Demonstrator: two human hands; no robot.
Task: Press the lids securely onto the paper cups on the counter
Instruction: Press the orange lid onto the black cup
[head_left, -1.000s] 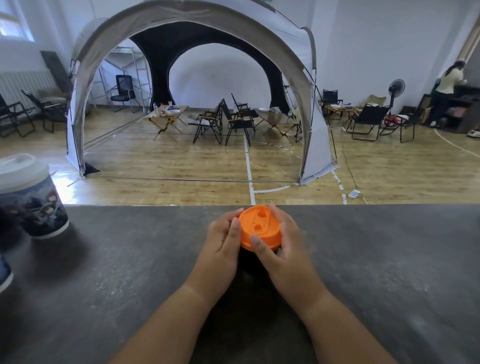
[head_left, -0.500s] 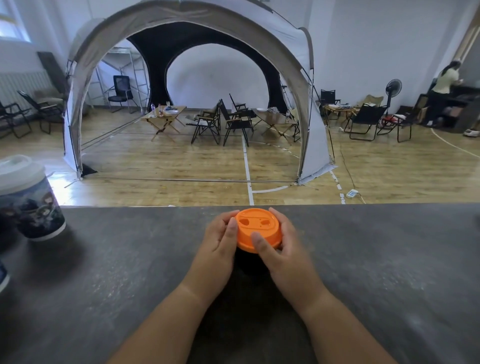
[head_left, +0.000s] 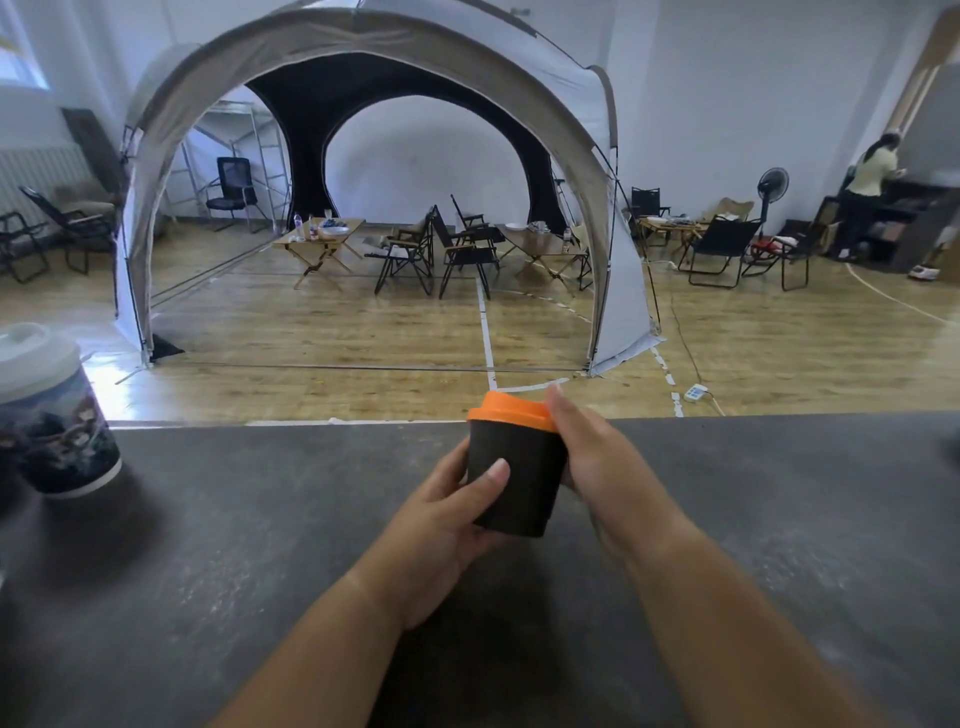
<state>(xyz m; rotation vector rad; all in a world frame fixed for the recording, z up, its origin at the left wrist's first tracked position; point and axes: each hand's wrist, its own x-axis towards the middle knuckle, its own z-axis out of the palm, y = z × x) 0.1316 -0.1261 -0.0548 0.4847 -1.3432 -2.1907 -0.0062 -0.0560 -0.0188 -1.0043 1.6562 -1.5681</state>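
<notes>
Now the black cup (head_left: 519, 483) is up off the bench (head_left: 208, 519), orange lid (head_left: 511, 410) on, left hand (head_left: 441, 525) grip wrapped round its wall, right hand (head_left: 608, 467) grip clasping side and rim, where both pressed down a second ago, so this lid looks seated.

black cup (head_left: 514, 483), orange lid (head_left: 511, 413), tilted

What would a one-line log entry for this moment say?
left hand: grips black cup | right hand: holds cup, fingertip beside orange lid | cup: tilted, lid on | counter: white-lidded printed cup at left
</notes>
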